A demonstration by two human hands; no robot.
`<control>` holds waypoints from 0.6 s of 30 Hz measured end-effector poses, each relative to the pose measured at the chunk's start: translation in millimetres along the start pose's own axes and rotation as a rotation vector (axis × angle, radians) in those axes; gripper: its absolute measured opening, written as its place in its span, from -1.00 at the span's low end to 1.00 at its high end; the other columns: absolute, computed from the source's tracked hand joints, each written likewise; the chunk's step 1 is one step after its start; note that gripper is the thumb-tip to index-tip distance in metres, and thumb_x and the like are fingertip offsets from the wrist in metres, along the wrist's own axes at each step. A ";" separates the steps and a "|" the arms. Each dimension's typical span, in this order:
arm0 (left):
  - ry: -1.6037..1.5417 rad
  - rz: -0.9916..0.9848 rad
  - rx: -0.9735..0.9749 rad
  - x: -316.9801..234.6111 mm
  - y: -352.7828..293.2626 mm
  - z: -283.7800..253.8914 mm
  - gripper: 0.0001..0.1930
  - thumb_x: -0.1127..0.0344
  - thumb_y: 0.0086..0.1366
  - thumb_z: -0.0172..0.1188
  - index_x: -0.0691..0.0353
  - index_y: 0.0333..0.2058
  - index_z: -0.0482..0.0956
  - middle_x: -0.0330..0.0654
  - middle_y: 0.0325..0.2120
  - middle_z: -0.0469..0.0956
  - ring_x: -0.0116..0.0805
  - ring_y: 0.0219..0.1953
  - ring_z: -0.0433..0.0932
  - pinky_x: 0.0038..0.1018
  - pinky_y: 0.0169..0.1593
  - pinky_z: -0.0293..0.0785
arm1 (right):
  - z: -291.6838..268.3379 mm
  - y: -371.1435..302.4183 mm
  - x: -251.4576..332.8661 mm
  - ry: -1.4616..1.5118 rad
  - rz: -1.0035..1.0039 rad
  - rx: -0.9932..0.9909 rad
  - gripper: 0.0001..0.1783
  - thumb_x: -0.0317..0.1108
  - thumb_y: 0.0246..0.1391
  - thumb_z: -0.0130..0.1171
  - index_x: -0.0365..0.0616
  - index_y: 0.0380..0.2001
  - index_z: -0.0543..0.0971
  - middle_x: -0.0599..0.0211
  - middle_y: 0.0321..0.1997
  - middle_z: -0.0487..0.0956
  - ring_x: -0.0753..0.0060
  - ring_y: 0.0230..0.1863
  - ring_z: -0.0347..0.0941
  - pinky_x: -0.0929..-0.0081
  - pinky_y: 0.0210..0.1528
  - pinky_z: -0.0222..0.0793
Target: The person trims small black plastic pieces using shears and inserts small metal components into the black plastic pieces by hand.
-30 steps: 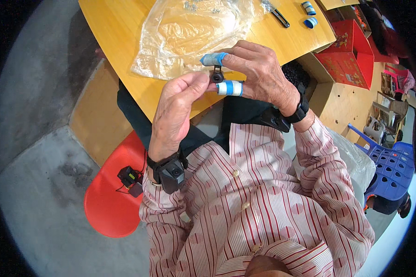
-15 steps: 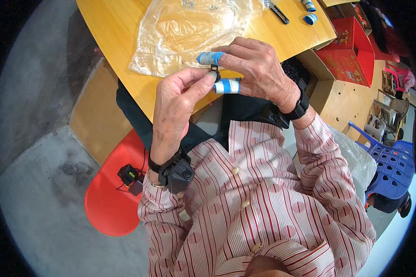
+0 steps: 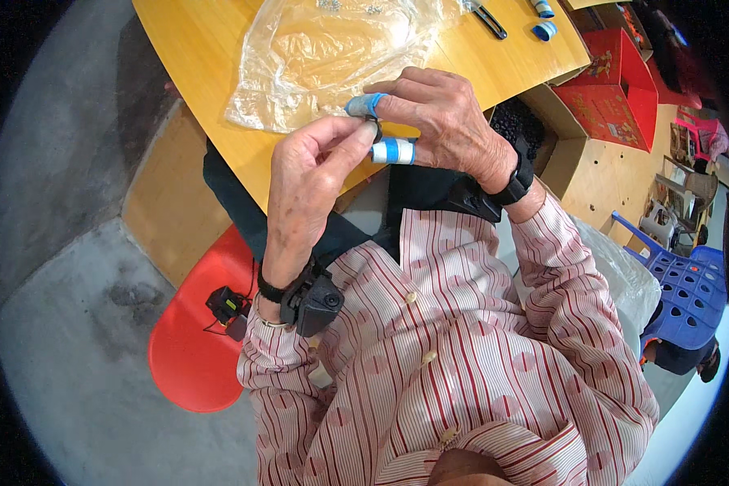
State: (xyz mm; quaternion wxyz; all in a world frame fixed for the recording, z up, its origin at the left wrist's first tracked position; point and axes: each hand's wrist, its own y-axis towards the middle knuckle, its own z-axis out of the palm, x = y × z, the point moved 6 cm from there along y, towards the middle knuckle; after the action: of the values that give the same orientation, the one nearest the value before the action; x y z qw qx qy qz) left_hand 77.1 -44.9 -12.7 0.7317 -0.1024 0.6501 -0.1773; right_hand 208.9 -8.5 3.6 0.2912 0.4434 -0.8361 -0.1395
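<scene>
A small black part (image 3: 376,128), mostly hidden by fingers, is pinched between the thumb and forefinger of my left hand (image 3: 301,174). My right hand (image 3: 449,117) closes on the same part from the other side, with its forefinger above and its thumb below. Blue-and-white tape wraps (image 3: 394,151) cover the tips of that thumb and forefinger. Both hands are held over the near edge of the yellow table (image 3: 202,69). Just beyond them a clear plastic bag (image 3: 300,69) lies spread out, with little metal pieces (image 3: 330,6) at its far side.
A black cutter-like tool (image 3: 490,23) and blue tape rings (image 3: 544,31) lie on the table's far right. Right of my hands stand an open carton of black pieces (image 3: 517,125) and a red box (image 3: 607,101). A red stool (image 3: 190,348) is at the lower left.
My two hands have drawn slightly closer around the black part, and the right has shifted a little left. Less of the part shows above my left fingertips now.
</scene>
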 end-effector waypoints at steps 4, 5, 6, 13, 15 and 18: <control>-0.076 0.046 -0.039 3.7 3.5 -1.7 -0.76 0.32 0.23 0.13 0.44 -0.30 0.56 -0.25 -0.43 0.54 -0.58 -0.40 0.45 -0.64 -0.30 0.38 | -1.4 2.3 1.0 -0.048 -0.009 -0.009 -0.64 -0.08 -0.19 0.28 0.06 -0.29 0.50 0.44 -0.44 0.51 0.31 -0.38 0.46 0.41 -0.38 0.41; -0.077 0.044 -0.039 5.4 4.0 -1.5 -0.76 0.32 0.23 0.13 0.44 -0.30 0.56 -0.25 -0.43 0.54 -0.58 -0.40 0.45 -0.64 -0.30 0.38 | -2.1 2.0 1.6 -0.047 -0.008 -0.007 -0.64 -0.08 -0.19 0.28 0.06 -0.29 0.50 0.44 -0.44 0.51 0.31 -0.38 0.46 0.41 -0.38 0.41; -0.068 0.037 -0.043 7.3 4.3 -1.3 -0.76 0.32 0.23 0.12 0.44 -0.30 0.56 -0.24 -0.44 0.54 -0.58 -0.39 0.45 -0.64 -0.29 0.38 | -2.1 1.2 2.4 -0.065 0.000 0.018 -0.63 -0.08 -0.19 0.28 0.06 -0.29 0.50 0.43 -0.44 0.51 0.31 -0.38 0.46 0.41 -0.38 0.41; -0.033 0.058 -0.080 16.2 7.5 1.2 -0.77 0.32 0.24 0.10 0.45 -0.32 0.54 -0.25 -0.48 0.54 -0.60 -0.42 0.43 -0.63 -0.33 0.38 | 1.3 -2.4 0.9 -0.116 0.019 0.094 -0.65 -0.14 -0.20 0.28 0.01 -0.31 0.49 0.42 -0.49 0.48 0.31 -0.39 0.47 0.39 -0.39 0.40; -0.021 0.063 -0.088 15.8 8.3 1.1 -0.77 0.32 0.24 0.10 0.44 -0.32 0.54 -0.24 -0.49 0.53 -0.59 -0.43 0.43 -0.62 -0.34 0.39 | -0.8 0.6 2.2 -0.129 0.014 0.106 -0.67 -0.14 -0.19 0.27 -0.01 -0.33 0.48 0.41 -0.51 0.47 0.31 -0.39 0.47 0.38 -0.39 0.40; 0.014 0.057 -0.096 12.2 8.3 4.2 -0.77 0.33 0.24 0.11 0.45 -0.33 0.55 -0.24 -0.51 0.53 -0.59 -0.46 0.43 -0.62 -0.36 0.39 | -5.9 4.1 6.2 -0.154 0.016 0.106 -0.70 -0.16 -0.19 0.26 -0.03 -0.38 0.48 0.40 -0.53 0.46 0.30 -0.39 0.48 0.37 -0.40 0.40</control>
State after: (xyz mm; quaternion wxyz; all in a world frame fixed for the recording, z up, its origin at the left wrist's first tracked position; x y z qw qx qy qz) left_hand 83.5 -42.5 -26.5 0.7261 -0.1174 0.6657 -0.1257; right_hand 207.1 -11.1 12.5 0.2032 0.4393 -0.8658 -0.1266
